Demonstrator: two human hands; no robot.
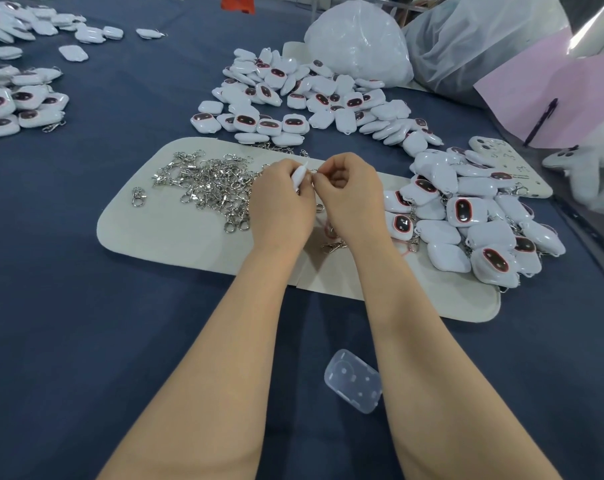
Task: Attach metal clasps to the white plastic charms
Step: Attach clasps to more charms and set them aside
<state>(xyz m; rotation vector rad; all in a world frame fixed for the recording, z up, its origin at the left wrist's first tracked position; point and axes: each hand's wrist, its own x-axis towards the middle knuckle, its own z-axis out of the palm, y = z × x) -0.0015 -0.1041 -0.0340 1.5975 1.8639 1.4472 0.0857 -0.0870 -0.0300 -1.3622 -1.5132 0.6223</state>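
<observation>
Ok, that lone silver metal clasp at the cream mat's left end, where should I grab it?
Probably pinch the lone silver metal clasp across its larger loop, coming down from above: it lies flat on the cream mat, apart from the clasp pile.

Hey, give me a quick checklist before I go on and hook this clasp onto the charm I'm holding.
1. White charm gripped in left hand: ok.
2. Clasp pinched by right hand: ok.
3. Clasp ring through the charm's loop: cannot tell, fingers hide it.
4. Spare clasps heaped on the mat: ok.
5. Unclasped charms waiting beyond the mat: ok.
</observation>
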